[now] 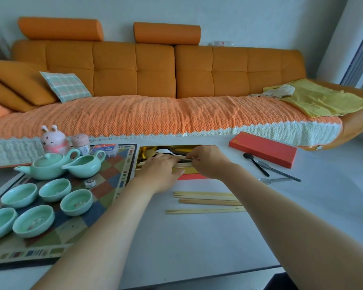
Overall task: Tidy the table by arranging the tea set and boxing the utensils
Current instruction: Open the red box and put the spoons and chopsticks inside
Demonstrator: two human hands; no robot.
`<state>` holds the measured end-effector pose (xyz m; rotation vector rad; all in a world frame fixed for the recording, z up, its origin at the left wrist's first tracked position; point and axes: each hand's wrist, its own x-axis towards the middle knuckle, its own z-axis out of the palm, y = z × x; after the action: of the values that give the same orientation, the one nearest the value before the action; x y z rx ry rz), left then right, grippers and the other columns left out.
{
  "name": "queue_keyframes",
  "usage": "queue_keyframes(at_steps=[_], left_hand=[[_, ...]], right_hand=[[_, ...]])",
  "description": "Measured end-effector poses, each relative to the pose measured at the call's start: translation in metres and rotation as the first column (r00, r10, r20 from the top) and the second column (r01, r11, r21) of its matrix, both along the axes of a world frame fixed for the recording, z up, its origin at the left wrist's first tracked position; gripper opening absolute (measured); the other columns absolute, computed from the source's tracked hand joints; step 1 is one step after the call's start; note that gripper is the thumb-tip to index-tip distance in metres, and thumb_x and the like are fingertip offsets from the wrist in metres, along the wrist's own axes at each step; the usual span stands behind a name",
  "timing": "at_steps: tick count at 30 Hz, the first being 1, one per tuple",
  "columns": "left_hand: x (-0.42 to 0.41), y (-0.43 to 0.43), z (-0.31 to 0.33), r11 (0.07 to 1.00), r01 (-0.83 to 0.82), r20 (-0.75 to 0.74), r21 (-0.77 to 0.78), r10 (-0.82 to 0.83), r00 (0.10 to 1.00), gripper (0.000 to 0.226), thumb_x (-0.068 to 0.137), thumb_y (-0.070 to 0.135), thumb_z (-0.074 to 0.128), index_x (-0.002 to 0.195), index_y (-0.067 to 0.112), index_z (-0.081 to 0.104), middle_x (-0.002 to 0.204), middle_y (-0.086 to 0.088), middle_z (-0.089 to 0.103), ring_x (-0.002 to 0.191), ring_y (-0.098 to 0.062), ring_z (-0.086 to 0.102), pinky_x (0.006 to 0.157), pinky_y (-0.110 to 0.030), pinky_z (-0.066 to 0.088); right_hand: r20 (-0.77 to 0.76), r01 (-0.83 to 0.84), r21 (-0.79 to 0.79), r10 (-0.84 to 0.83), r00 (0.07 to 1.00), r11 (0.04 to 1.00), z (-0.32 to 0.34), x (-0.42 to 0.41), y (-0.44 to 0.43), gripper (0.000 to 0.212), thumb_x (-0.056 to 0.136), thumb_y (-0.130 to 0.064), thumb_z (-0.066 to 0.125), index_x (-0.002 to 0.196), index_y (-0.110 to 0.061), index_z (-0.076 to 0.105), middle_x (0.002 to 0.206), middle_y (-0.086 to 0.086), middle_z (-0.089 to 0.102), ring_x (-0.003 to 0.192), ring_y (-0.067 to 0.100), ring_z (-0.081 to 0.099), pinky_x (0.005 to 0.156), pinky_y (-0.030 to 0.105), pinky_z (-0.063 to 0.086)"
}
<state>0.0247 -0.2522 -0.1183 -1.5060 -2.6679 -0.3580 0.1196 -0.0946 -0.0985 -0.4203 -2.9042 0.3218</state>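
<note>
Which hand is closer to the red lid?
Right. The right hand, pinching chopsticks over the gold box, is just left of the red lid. The left hand is farther left, beyond the right hand.

left arm: reaches up from bottom centre | left hand: palm down, fingers straight | right arm: from lower right | right hand: fingertips curled, pinching chopsticks | hands just beside each other, mid-frame

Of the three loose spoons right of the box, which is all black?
The black spoon, leftmost of the three; the dark-handled spoon and the silver spoon have silvery bowls.
</note>
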Motion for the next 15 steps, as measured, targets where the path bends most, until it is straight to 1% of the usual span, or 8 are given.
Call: queue_keyframes(at_steps=[2,4,5,7,9,10,12,15], left_hand=[[0.006,0.004,0.005,1.0,0.003,-0.032,0.027,-0.002,0.999,0.054,0.099,0.05,0.043,0.146,0.023,0.043,0.151,0.002,0.041,0.14,-0.02,0.032,0.113,-0.041,0.028],[0.015,0.011,0.011,0.996,0.024,-0.045,0.087,-0.021,0.999,0.052,0.099,0.047,0.046,0.144,0.021,0.045,0.147,0.002,0.044,0.137,-0.019,0.034,0.111,-0.04,0.031],[0.021,0.015,0.014,0.992,0.039,-0.048,0.118,-0.033,0.998,0.05,0.099,0.046,0.048,0.143,0.021,0.047,0.144,0.003,0.046,0.135,-0.019,0.036,0.109,-0.04,0.033],[0.034,0.026,0.019,0.988,0.068,-0.072,0.14,-0.058,0.996,0.047,0.099,0.044,0.049,0.14,0.022,0.049,0.139,0.003,0.05,0.131,-0.019,0.041,0.106,-0.039,0.034],[0.048,0.037,0.022,0.986,0.096,-0.079,0.135,-0.086,0.993,0.044,0.099,0.04,0.049,0.139,0.023,0.051,0.137,0.002,0.052,0.128,-0.02,0.043,0.104,-0.039,0.036],[0.055,0.042,0.022,0.986,0.108,-0.075,0.129,-0.099,0.992,0.042,0.098,0.038,0.049,0.138,0.023,0.052,0.136,0.001,0.052,0.126,-0.021,0.044,0.103,-0.038,0.036],[0.069,0.053,0.023,0.986,0.128,-0.072,0.106,-0.12,0.99,0.041,0.098,0.037,0.05,0.137,0.025,0.052,0.134,0.001,0.052,0.124,-0.021,0.045,0.101,-0.037,0.034],[0.089,0.07,0.021,0.984,0.166,-0.07,0.069,-0.162,0.984,0.04,0.099,0.037,0.048,0.137,0.025,0.05,0.136,0.001,0.05,0.125,-0.02,0.044,0.103,-0.037,0.031]], right_hand=[[-0.063,0.005,-0.053,-0.008,0.998,0.999,0.003,0.008,0.003,0.04,0.094,-0.01,0.041,0.118,-0.022,0.07,0.112,0.001,0.067,0.1,0.024,0.059,0.087,0.035,0.049],[-0.14,0.004,-0.071,-0.014,0.99,0.997,0.006,0.019,0.009,0.04,0.092,-0.006,0.042,0.114,-0.021,0.072,0.108,0.002,0.066,0.097,0.022,0.059,0.083,0.037,0.052],[-0.165,0.008,-0.069,-0.019,0.986,0.998,0.008,0.026,0.012,0.039,0.092,-0.004,0.044,0.115,-0.02,0.072,0.11,0.001,0.065,0.098,0.02,0.059,0.084,0.036,0.052],[-0.184,0.018,-0.069,-0.031,0.982,0.997,0.012,0.044,0.021,0.039,0.092,-0.002,0.046,0.116,-0.02,0.07,0.117,0.0,0.064,0.105,0.018,0.06,0.092,0.034,0.052],[-0.158,0.051,-0.07,-0.061,0.985,0.996,0.014,0.064,0.032,0.04,0.092,-0.001,0.046,0.116,-0.021,0.07,0.121,-0.002,0.065,0.111,0.016,0.061,0.098,0.034,0.05],[-0.135,0.079,-0.067,-0.087,0.987,0.995,0.015,0.075,0.038,0.04,0.092,-0.001,0.046,0.116,-0.023,0.07,0.12,-0.003,0.066,0.111,0.015,0.061,0.098,0.034,0.05],[-0.093,0.146,-0.071,-0.152,0.984,0.987,0.016,0.098,0.049,0.04,0.092,-0.002,0.047,0.116,-0.024,0.07,0.119,-0.006,0.067,0.11,0.013,0.061,0.096,0.031,0.05],[-0.027,0.22,-0.042,-0.221,0.975,0.975,0.013,0.129,0.067,0.035,0.094,-0.008,0.05,0.117,-0.026,0.069,0.121,-0.008,0.065,0.108,0.013,0.06,0.086,0.026,0.049]])
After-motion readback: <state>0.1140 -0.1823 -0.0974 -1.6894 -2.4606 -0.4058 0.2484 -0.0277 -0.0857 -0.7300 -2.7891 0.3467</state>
